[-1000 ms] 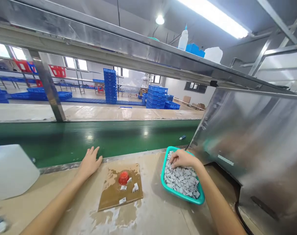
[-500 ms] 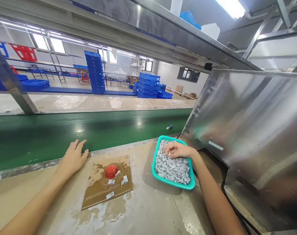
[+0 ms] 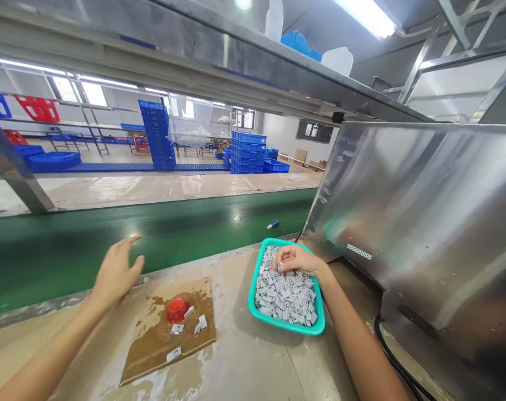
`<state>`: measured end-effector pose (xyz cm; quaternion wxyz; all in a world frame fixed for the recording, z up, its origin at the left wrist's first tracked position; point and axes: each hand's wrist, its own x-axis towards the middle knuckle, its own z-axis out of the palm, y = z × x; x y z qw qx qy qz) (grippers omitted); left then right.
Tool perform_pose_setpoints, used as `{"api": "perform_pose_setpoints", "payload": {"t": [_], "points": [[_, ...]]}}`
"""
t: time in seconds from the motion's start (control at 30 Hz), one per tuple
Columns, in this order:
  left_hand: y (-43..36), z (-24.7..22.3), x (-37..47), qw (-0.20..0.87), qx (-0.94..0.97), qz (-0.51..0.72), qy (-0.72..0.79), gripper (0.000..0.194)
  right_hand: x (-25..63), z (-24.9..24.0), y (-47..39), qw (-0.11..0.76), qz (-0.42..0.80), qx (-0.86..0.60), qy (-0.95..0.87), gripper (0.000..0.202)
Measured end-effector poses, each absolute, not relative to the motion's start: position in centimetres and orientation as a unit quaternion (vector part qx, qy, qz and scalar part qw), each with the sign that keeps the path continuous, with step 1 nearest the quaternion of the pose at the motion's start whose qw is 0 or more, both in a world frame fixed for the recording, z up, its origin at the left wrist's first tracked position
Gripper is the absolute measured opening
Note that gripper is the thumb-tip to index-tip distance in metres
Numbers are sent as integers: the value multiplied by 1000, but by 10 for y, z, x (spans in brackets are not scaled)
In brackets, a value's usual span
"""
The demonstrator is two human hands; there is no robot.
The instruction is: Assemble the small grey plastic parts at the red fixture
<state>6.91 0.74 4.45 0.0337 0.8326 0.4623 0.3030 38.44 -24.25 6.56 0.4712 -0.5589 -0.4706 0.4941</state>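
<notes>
My right hand (image 3: 298, 260) reaches into a turquoise plastic basket (image 3: 286, 327) full of small grey plastic pieces (image 3: 285, 298). Its thumb and fingertips are pinched together over the heap, and a grey piece shows at the tips. My left hand (image 3: 116, 273) hangs with fingers stretched and thumb apart, holding nothing, by the near edge of the green conveyor belt (image 3: 202, 234). To its right lies a wet brown board (image 3: 152, 352). On the board sit a red round cap-like thing (image 3: 177, 310) and several grey pieces (image 3: 200, 324).
A small blue-and-white object (image 3: 273, 224) lies on the belt beyond the basket. A tall sheet-metal panel (image 3: 403, 223) stands at the right, with a black cable (image 3: 397, 367) below it. A metal shelf (image 3: 236, 61) runs overhead. Stacked blue crates (image 3: 248, 153) stand farther back.
The view has shifted slightly. My right hand's fingers have closed into a pinch at the grey pieces. My left hand's fingers have drawn closer together, with the thumb still apart.
</notes>
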Motion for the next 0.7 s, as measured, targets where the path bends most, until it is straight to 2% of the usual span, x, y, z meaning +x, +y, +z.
{"api": "perform_pose_setpoints", "payload": {"t": [0.07, 0.17, 0.3, 0.37, 0.43, 0.53, 0.7], "points": [[-1, 66, 107, 15, 883, 284, 373, 56, 384, 63, -241, 491, 489, -558, -457, 26], [-25, 91, 189, 17, 949, 190, 251, 57, 383, 60, -237, 533, 438, -575, -439, 29], [-57, 94, 297, 52, 972, 26, 227, 60, 382, 58, -235, 543, 423, -586, -427, 27], [-67, 85, 333, 58, 970, 5, 237, 60, 382, 57, -235, 538, 439, -583, -422, 26], [-71, 75, 353, 66, 967, -6, 246, 53, 382, 56, -234, 549, 446, -570, -418, 25], [-68, 64, 359, 78, 961, -12, 264, 31, 381, 56, -234, 573, 434, -554, -420, 20], [-61, 72, 329, 94, 960, 56, 259, 13, 380, 56, -233, 582, 423, -559, -413, 25]]}}
